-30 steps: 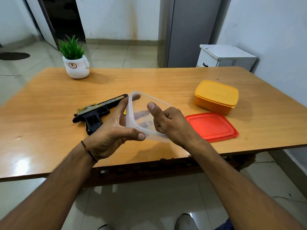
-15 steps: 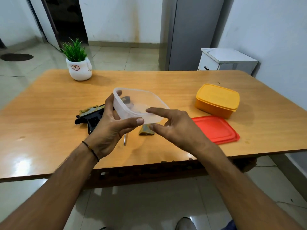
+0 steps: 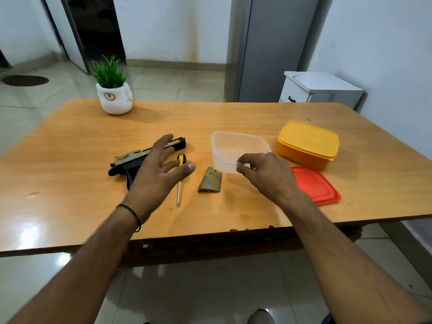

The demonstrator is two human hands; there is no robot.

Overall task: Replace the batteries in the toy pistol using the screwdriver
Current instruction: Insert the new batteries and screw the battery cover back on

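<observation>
The black and gold toy pistol [image 3: 131, 161] lies on the wooden table [image 3: 70, 148], partly hidden behind my left hand [image 3: 159, 174]. That hand hovers open above it, fingers spread. A screwdriver [image 3: 179, 183] with a yellow and black handle lies just right of the hand, tip toward me. A small camouflage-patterned cover piece [image 3: 210, 183] lies beside it. My right hand [image 3: 266, 176] pinches the near rim of an empty clear plastic container [image 3: 236, 148], which stands upright on the table.
A closed orange box [image 3: 307, 143] stands at the right, with a red lid [image 3: 314, 184] lying flat in front of it. A white pot with a green plant [image 3: 114, 94] sits at the far left. The table's near edge runs just below my wrists.
The clear container went from my left hand to my right and moved right onto the table. My left hand let go and opened. The screwdriver and cover piece are now uncovered.
</observation>
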